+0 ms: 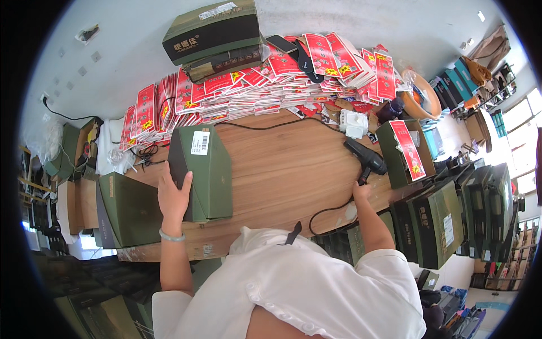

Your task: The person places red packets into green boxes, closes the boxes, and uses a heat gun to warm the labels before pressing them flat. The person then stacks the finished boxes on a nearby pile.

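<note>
A closed green shoebox [212, 169] with a white label stands on the left part of the wooden table. My left hand [174, 195], wearing a bracelet, lies against the box's dark side with thumb and fingers apart. At the table's right, my right hand [363, 191] is closed round the handle of a black hair dryer [368, 158]. The dryer's nozzle points up and to the left, away from the box, and its cord loops down by the table's front edge.
Stacks of red printed packets [237, 93] line the table's back, with a phone [281, 44] and shoeboxes [212, 34] on them. Another green box [130, 209] stands at the left. An open box [389, 152] and a white power socket [354, 123] are at the right. Shoeboxes [435, 220] crowd the right side.
</note>
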Available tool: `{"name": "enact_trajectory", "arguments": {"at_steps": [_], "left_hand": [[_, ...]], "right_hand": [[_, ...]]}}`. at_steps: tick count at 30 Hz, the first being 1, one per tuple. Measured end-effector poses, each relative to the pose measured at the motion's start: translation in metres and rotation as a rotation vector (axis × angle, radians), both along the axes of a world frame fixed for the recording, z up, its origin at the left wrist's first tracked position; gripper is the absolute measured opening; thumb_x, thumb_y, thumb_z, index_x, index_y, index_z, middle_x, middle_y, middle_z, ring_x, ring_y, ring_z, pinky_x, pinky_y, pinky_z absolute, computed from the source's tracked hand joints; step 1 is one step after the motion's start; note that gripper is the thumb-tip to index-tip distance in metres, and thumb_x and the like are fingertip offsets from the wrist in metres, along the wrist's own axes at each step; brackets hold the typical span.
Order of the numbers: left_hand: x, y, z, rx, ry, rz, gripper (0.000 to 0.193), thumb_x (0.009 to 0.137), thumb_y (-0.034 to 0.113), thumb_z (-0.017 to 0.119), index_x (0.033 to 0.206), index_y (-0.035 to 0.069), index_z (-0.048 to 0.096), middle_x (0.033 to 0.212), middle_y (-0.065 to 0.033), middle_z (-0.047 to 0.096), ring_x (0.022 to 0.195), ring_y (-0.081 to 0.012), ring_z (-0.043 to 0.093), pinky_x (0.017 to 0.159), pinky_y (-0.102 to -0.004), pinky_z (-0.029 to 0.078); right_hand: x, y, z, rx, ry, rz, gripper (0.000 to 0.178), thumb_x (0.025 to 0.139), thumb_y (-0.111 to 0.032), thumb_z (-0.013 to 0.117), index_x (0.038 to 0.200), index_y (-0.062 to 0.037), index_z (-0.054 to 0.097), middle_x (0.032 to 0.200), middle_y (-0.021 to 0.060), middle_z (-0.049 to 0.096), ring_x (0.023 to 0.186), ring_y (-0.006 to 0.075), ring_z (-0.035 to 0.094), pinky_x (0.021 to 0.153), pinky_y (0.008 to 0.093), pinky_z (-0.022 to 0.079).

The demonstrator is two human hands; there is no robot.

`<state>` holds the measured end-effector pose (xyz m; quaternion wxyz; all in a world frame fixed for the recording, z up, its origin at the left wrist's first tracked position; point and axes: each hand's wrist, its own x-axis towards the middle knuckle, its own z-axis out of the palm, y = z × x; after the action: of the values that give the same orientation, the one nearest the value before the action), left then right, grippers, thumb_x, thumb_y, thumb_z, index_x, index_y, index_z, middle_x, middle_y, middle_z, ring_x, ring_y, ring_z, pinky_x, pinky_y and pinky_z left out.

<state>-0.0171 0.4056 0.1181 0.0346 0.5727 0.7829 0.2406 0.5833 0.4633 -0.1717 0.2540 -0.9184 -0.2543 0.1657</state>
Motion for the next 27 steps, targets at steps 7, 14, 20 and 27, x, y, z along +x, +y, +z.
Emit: {"name": "enact_trajectory", "arguments": {"at_steps": [7, 14, 20, 27], "left_hand": [[0.036, -0.032, 0.020, 0.033, 0.213, -0.267, 0.057, 0.078, 0.042, 0.075, 0.125, 0.013, 0.061, 0.142, -0.0227, 0.047, 0.125, -0.0375, 0.050, 0.108, -0.0544, 0.033], [0.081, -0.042, 0.026, -0.182, 0.260, -0.310, 0.118, 0.048, 0.072, 0.079, 0.148, 0.022, 0.042, 0.154, -0.0297, 0.018, 0.140, -0.0479, 0.022, 0.113, -0.0661, 0.011], [0.091, -0.044, 0.035, -0.141, 0.209, -0.387, 0.111, 0.050, 0.047, 0.087, 0.148, 0.026, 0.040, 0.146, -0.0299, 0.026, 0.130, -0.0473, 0.031, 0.107, -0.0625, 0.022], [0.049, -0.052, 0.045, -0.040, 0.255, -0.293, 0.105, 0.052, 0.038, 0.085, 0.146, 0.025, 0.043, 0.140, -0.0291, 0.031, 0.125, -0.0457, 0.034, 0.104, -0.0591, 0.025]], "right_hand": [[0.050, 0.029, -0.030, 0.235, 0.629, 0.051, 0.045, 0.078, -0.025, 0.080, 0.108, 0.0023, 0.061, 0.092, 0.0145, 0.066, 0.083, 0.0325, 0.065, 0.076, 0.0394, 0.052], [0.010, 0.036, 0.033, 0.423, 1.403, -0.146, 0.022, 0.084, -0.016, 0.072, 0.100, -0.0094, 0.058, 0.087, 0.0059, 0.062, 0.079, 0.0254, 0.063, 0.069, 0.0418, 0.055], [-0.073, -0.001, 0.149, 0.526, 1.162, 0.222, 0.023, 0.095, -0.023, 0.063, 0.101, -0.0126, 0.043, 0.072, 0.0030, 0.051, 0.055, 0.0133, 0.054, 0.046, 0.0277, 0.045], [-0.137, -0.041, 0.281, 0.560, 0.935, 0.649, 0.035, 0.103, -0.035, 0.049, 0.123, -0.0073, 0.041, 0.068, 0.0057, 0.051, 0.046, 0.0129, 0.049, 0.040, 0.0255, 0.041]]}}
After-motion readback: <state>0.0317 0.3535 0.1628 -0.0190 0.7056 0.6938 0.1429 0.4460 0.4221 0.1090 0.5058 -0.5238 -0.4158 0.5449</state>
